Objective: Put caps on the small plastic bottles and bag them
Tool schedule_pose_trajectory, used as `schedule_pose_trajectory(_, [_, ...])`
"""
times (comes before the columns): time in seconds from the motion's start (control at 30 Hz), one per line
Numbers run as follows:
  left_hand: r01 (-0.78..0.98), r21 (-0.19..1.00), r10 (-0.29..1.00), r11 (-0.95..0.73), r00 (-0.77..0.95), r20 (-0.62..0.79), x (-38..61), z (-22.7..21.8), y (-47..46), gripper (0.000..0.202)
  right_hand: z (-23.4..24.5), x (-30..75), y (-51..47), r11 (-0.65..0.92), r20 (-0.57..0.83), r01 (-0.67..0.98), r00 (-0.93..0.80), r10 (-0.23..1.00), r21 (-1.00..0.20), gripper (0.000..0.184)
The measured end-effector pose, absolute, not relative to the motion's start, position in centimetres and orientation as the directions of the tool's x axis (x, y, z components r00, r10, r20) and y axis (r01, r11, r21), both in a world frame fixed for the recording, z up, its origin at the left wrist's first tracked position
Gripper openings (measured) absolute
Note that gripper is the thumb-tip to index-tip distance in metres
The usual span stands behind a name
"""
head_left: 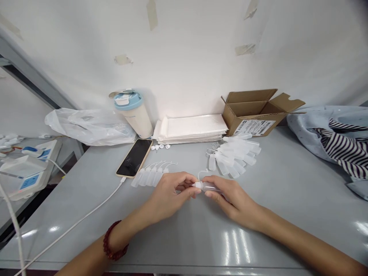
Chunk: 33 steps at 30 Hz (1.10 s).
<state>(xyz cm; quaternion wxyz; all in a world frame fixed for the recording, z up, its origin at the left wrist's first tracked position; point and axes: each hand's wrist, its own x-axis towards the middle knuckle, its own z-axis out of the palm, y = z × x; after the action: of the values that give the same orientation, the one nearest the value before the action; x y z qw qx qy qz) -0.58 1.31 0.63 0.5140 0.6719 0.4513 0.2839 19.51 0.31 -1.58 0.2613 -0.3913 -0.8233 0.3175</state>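
Note:
My right hand [230, 194] is closed around a small translucent squeeze bottle [209, 186], held on its side above the table. At the bottle's left end is a white cap [198, 185], pinched between the thumb and fingers of my left hand [172, 191]. A thin curved white strap rises from the bottle's neck. Beyond my left hand lies a row of several similar bottles [148, 177] with curled straps. A larger pile of such bottles [234, 155] lies beyond my right hand. Several small white caps [161, 147] rest near the phone.
A phone [134, 158] on a white cable lies at left. Behind stand a blue-lidded cup [135, 115], a plastic bag [89, 126], a stack of white packets [192, 128] and an open cardboard box [255, 115]. Striped cloth [342, 142] lies right, a power strip [31, 172] left.

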Motion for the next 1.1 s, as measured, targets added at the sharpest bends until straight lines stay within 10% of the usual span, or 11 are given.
schedule_pose_trajectory(0.2, [0.259,0.965,0.9,0.028,0.413,-0.137,-0.6,1.0,1.4,0.012,-1.0,19.3,0.0,0.383,0.121,0.422,-0.528,0.841,-0.822,0.026])
schedule_pose_trajectory(0.5, [0.243,0.954,0.778,0.177,0.558,-0.287,-1.1,1.0,1.8,0.038,-2.0,19.3,0.0,0.669,0.322,0.522,-0.606,0.728,-0.53,0.024])
schedule_pose_trajectory(0.87, [0.476,0.777,0.837,-0.412,0.534,0.118,-1.0,0.6,1.1,0.017,-1.8,19.6,-0.1,0.601,0.236,0.532,-0.599,0.765,-0.597,0.026])
schedule_pose_trajectory(1.1, [0.329,0.944,0.848,0.016,0.496,-0.187,-0.6,2.0,1.3,0.021,-2.0,19.4,0.3,0.704,0.404,0.504,-0.583,0.705,-0.501,0.02])
